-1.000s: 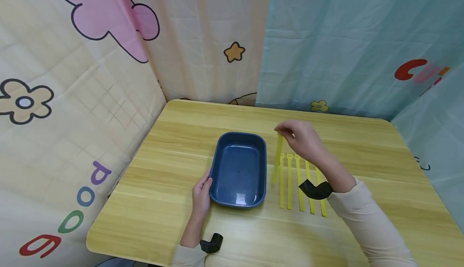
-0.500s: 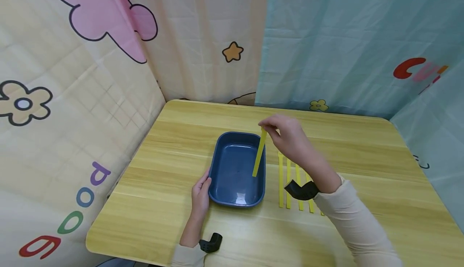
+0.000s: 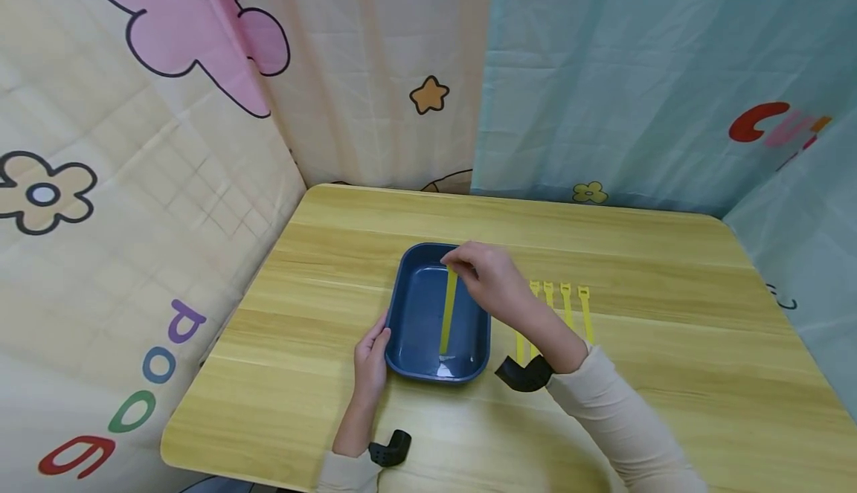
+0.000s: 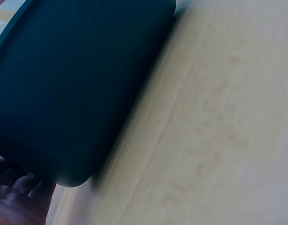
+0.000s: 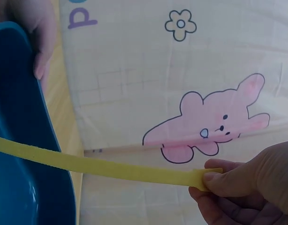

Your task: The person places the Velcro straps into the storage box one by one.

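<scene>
My right hand (image 3: 487, 277) pinches the end of a yellow cable strap (image 3: 448, 314) between thumb and fingertips. The strap hangs over the inside of a blue rectangular tray (image 3: 395, 307), its lower end near the tray's front part. In the right wrist view, the yellow strap (image 5: 111, 171) runs from the fingers across the tray's rim. My left hand (image 3: 371, 359) holds the tray's left side at the rim. In the left wrist view, its fingers (image 4: 24, 192) meet the dark outer wall. Right of the tray lie several more yellow straps (image 3: 566, 303) in a row, partly hidden by my right forearm.
The tray stands on a light wooden table (image 3: 288, 344) with rounded corners. Printed curtains (image 3: 375, 69) hang at the table's back and left edges. Black wrist mounts (image 3: 524, 374) sit on both wrists.
My right hand has carried the yellow strap leftward from beside the row to over the tray, then lowered it. My left hand has stayed at the tray's side.
</scene>
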`<action>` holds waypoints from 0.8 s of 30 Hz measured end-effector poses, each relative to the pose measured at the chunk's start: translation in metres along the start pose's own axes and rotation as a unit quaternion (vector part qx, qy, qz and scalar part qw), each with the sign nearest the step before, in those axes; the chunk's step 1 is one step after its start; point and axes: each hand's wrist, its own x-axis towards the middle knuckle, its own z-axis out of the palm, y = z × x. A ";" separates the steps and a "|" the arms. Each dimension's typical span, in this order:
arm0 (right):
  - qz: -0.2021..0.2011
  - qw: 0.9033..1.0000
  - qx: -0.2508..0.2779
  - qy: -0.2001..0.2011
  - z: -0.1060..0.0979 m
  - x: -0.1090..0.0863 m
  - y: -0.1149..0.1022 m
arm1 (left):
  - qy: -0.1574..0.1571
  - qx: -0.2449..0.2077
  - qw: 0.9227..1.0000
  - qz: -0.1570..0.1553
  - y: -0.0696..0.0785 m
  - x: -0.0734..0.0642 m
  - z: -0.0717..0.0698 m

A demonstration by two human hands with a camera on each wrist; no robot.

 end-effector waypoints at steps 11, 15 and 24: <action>-0.004 0.996 0.083 -0.018 0.022 0.000 -0.005 | 0.002 -0.004 1.000 -0.014 0.002 0.000 0.000; 0.002 0.991 0.129 -0.028 0.030 0.003 -0.001 | 0.002 -0.003 1.000 -0.014 0.002 -0.001 0.000; 0.079 0.984 0.143 -0.064 0.052 0.019 0.027 | 0.007 -0.004 1.000 -0.020 0.003 0.000 0.001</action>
